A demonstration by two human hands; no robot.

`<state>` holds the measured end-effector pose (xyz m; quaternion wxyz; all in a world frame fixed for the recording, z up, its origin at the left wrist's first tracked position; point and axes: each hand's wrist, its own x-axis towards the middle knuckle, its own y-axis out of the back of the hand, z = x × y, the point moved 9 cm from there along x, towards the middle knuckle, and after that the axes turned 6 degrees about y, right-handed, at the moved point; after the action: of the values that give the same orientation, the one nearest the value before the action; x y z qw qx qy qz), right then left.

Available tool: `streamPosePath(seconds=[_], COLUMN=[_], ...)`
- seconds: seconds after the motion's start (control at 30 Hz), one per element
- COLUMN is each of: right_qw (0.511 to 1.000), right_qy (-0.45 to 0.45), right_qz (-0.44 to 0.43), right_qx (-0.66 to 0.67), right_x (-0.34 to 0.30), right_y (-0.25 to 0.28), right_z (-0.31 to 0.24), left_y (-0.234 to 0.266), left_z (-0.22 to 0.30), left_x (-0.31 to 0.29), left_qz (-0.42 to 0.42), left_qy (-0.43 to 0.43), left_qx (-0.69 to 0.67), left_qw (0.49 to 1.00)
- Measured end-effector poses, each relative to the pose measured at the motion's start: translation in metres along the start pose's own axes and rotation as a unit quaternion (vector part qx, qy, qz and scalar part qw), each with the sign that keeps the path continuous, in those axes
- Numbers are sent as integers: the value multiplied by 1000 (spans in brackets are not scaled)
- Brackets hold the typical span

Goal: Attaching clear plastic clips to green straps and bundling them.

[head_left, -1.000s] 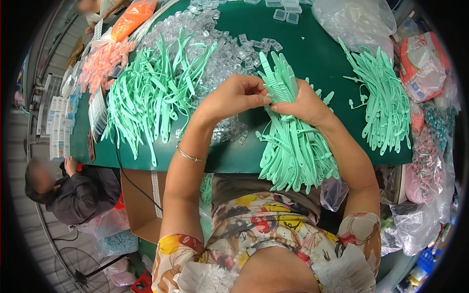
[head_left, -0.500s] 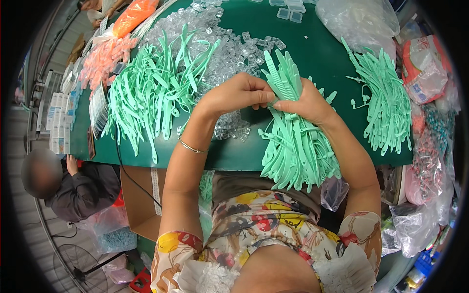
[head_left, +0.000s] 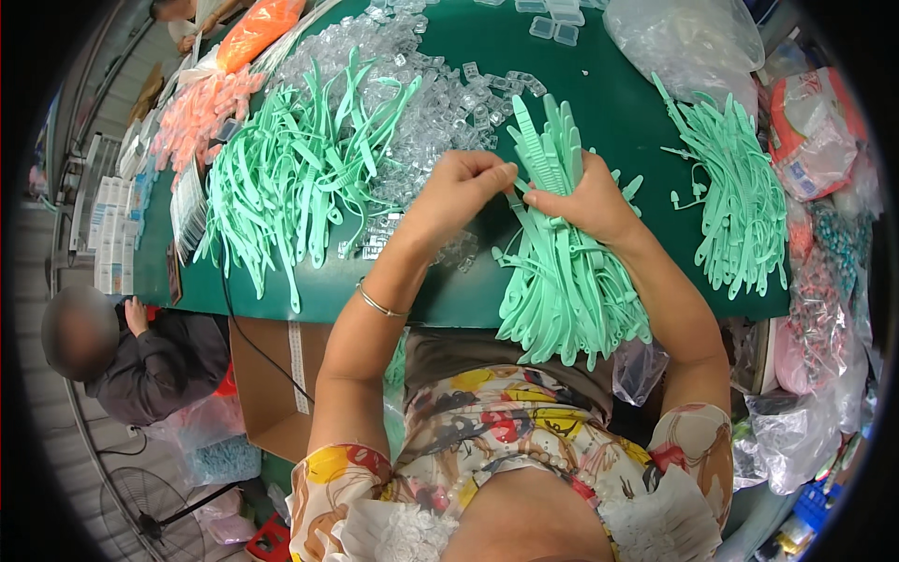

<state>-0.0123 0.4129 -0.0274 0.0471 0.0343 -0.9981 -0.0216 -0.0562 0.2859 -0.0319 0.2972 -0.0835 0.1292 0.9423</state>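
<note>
My right hand (head_left: 596, 201) is closed around the upper part of a thick bundle of mint-green plastic straps (head_left: 567, 290). Their ribbed ends point away from me, and the looser ends with holes fan out toward my body. At the bundle's left side my left hand (head_left: 468, 192) is closed in a pinch, fingertips together at what looks like the end of a thin green strap; the fingers partly hide it. A loose heap of the same straps (head_left: 286, 178) lies at the left, and a further pile (head_left: 740, 201) at the right.
Small clear plastic pieces (head_left: 435, 108) are heaped beyond my left hand on the green table (head_left: 637, 56). Orange pieces (head_left: 201, 122) lie at the far left. A clear plastic bag (head_left: 688, 42) stands at the back right. Another person (head_left: 154, 361) sits at the left.
My left hand has drawn slightly left and down, away from the bundle, and its fingertips have parted from my right thumb. My right hand keeps its grip on the straps.
</note>
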Motion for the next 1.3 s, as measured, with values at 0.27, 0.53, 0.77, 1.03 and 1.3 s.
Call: streamPosePath(seconds=[0.27,0.53,0.77,1.03,1.3], right_qw=[996,991,995,996,990], right_qy=[-24,-41,-40,-40,-44], right_qz=[19,45,18,12,-12], right_qx=[81,120,94,81,137], right_x=[-1,-2,1,0,2], right_y=[5,13,6,5,1], right_z=[5,9,7,6,9], left_y=[10,13,10,20,16], left_z=[10,39,26,29,37], left_x=[10,6,-23,-21,-7], left_qz=[20,85,76,137,151], left_qy=[-62,-189,-203,-192,-165], left_qx=[85,223,478,339,82], left_qw=[994,953,851,911,971])
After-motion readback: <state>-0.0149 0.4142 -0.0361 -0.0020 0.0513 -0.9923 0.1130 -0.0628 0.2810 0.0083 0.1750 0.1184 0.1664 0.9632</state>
